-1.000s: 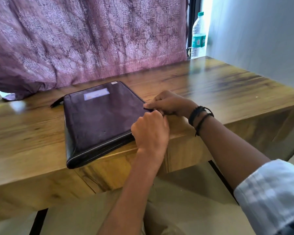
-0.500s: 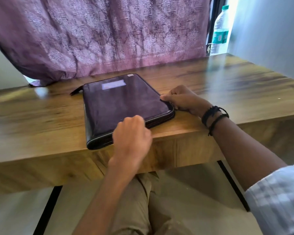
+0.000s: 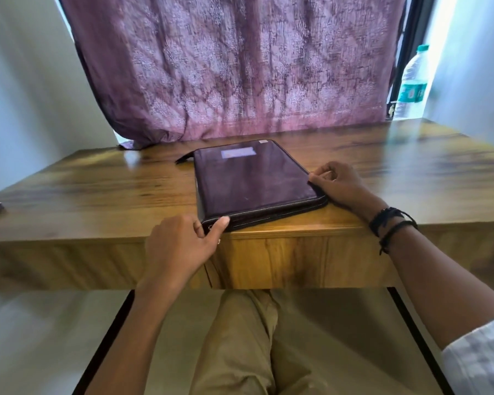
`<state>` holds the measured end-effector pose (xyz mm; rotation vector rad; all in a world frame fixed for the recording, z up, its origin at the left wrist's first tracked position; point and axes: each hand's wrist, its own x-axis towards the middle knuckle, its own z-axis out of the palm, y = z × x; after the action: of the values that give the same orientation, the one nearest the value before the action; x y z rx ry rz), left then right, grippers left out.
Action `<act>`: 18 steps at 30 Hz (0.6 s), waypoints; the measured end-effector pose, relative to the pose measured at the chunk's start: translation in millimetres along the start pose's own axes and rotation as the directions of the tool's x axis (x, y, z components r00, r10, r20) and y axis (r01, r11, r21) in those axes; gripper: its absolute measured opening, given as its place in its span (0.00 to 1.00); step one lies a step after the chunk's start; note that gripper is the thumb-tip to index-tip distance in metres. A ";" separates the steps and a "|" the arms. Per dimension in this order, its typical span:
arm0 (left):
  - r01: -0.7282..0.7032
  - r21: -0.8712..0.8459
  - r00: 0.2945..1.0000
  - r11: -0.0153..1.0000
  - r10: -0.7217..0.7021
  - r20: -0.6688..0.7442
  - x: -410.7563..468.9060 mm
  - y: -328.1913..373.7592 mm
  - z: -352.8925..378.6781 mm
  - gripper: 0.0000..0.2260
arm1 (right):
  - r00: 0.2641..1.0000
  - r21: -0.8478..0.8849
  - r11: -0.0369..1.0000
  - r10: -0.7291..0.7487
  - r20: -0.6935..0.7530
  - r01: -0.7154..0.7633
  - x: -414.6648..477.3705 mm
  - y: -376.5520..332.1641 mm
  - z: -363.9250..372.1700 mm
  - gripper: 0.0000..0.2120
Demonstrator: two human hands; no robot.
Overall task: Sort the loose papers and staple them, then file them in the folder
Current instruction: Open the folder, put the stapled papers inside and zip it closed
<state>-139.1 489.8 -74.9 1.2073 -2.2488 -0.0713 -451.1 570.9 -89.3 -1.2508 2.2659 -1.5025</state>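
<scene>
Table [image 3: 97,195] carries the folder [image 3: 251,181] flat between both grips, at its front edge for easy reach. Right hand [image 3: 340,185] pinches its right edge, probably steadying it; left hand [image 3: 180,246] pinches the zip [image 3: 268,211] at the near corner, likely to unzip.

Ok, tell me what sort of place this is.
Probably a home room or small office: a glossy wooden table, a purple patterned curtain hanging behind it, and a clear plastic water bottle by its far corner.
</scene>
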 end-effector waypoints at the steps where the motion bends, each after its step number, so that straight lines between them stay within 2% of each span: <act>1: -0.017 -0.030 1.000 0.999 0.017 -0.024 1.9 1.0 0.4 0.24 | 1.000 0.034 0.999 -0.005 0.006 0.005 -4.1 -1.1 0.2 0.12; 4: -0.046 -0.113 0.996 0.993 0.038 -0.075 19.8 0.9 6.7 0.19 | 1.000 0.028 1.000 0.010 0.027 -0.010 -14.4 -9.2 3.9 0.16; 6: -0.034 -0.182 0.999 0.983 0.033 -0.009 43.3 -2.2 13.5 0.17 | 0.999 -0.070 0.997 -0.028 0.040 0.031 -15.0 -13.6 8.1 0.18; 9: 0.020 -0.239 0.992 0.971 0.011 0.129 85.5 -8.8 29.7 0.17 | 0.978 -0.307 0.936 -0.126 0.163 0.172 -8.9 -29.1 11.8 0.25; 14: 0.042 -0.130 0.981 0.991 -0.016 0.194 148.5 -10.9 60.5 0.18 | 0.906 -0.447 0.815 -0.206 0.369 0.368 21.1 -55.5 48.4 0.28; 16: 0.030 -0.027 0.968 0.999 -0.023 0.250 176.7 -7.0 78.5 0.19 | 0.872 -0.493 0.765 -0.179 0.455 0.414 46.5 -61.2 69.6 0.27; 18: -0.027 0.000 0.956 1.000 0.026 0.294 199.4 -0.2 97.5 0.20 | 0.830 -0.524 0.720 -0.131 0.541 0.455 71.5 -64.0 87.7 0.26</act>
<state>-273.2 313.2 -63.3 1.2358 -2.5206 -0.2507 -415.0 450.0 -58.0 -1.9851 2.3437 -0.3285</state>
